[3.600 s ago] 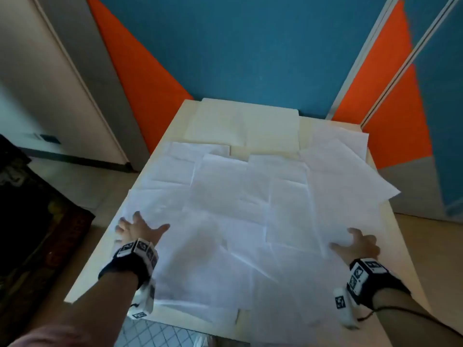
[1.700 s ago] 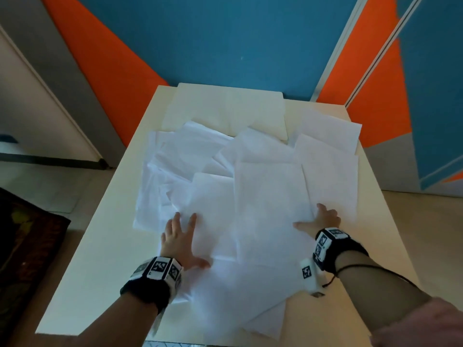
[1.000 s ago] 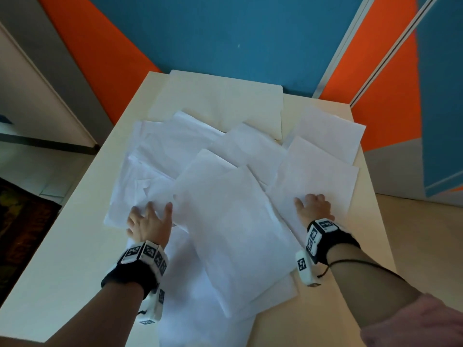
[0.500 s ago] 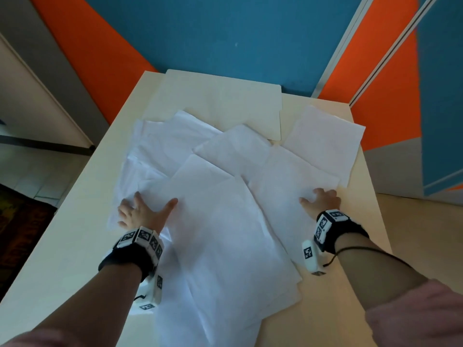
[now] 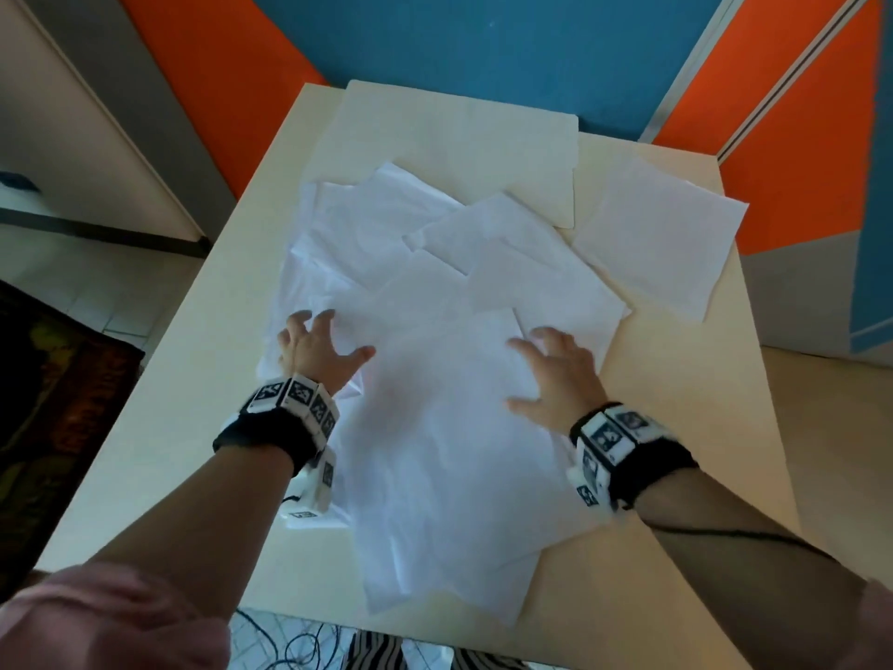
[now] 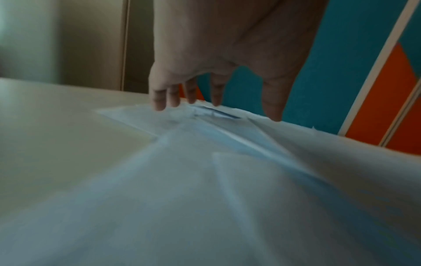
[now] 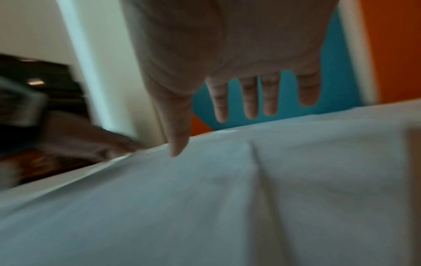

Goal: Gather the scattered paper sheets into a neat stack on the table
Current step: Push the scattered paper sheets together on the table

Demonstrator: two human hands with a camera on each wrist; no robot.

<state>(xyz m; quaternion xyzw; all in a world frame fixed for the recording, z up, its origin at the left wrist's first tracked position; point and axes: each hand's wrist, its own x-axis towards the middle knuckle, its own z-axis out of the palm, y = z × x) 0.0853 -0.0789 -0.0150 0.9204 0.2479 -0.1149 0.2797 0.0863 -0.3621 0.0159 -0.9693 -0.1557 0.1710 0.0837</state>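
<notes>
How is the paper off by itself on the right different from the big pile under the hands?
The lone sheet lies flat and untouched; the pile is many overlapping, crumpled sheets. The left hand and right hand press on the pile only. The lone sheet sits farther back. Both are white paper on the table.

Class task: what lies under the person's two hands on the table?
Overlapping white paper sheets lie under the left hand and right hand. The table beneath is covered there.

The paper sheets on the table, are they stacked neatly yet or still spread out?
Still spread out. The paper sheets overlap at mixed angles, one sheet lying apart at the far right.
</notes>
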